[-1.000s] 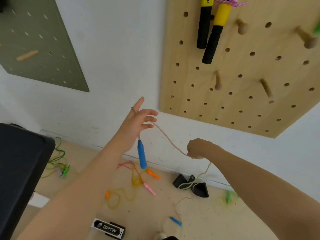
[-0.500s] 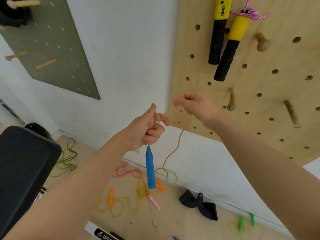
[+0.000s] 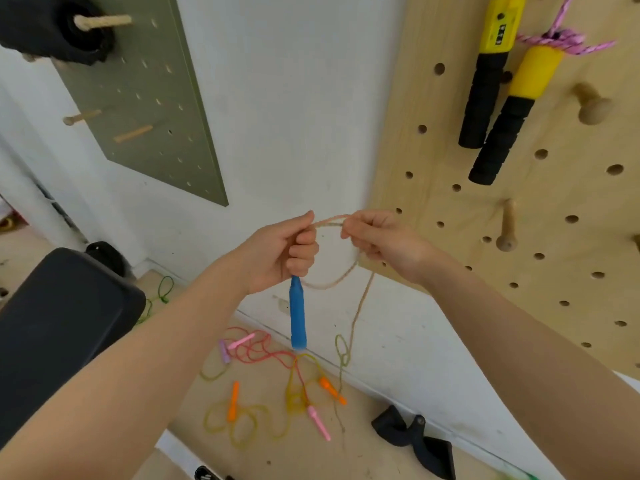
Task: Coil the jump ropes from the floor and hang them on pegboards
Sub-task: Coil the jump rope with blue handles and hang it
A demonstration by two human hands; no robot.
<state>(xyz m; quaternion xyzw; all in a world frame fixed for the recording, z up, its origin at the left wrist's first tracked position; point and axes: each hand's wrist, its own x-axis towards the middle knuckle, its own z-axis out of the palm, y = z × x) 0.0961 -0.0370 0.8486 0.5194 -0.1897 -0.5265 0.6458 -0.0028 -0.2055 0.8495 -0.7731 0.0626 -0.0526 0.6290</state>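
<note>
- At the left edge we see a dark, smooth, round-cornered bin [image 3: 59, 327], and above it a flat olive-green pegboard [image 3: 145, 109] with short wooden pegs.
- On the pale wooden floor [image 3: 194, 403] near the wall's foot lie thin tangled cords: a yellow jump rope with orange handles [image 3: 232, 405] and a red jump rope with pink handles [image 3: 318, 422].
- Our left hand [image 3: 280, 254] is curled round the top of a thin tan jump rope [image 3: 360, 299]; its smooth blue plastic handle [image 3: 297, 315] hangs below the fist, long axis upright, free end pointing at the floor.
- Our right hand [image 3: 381, 239] pinches the same cord just beside the left; a loop sags between them and the rest trails down.
- At right, a light plywood pegboard [image 3: 433, 161] carries yellow-and-black foam-gripped handles [image 3: 498, 109] tied with pink cord.
</note>
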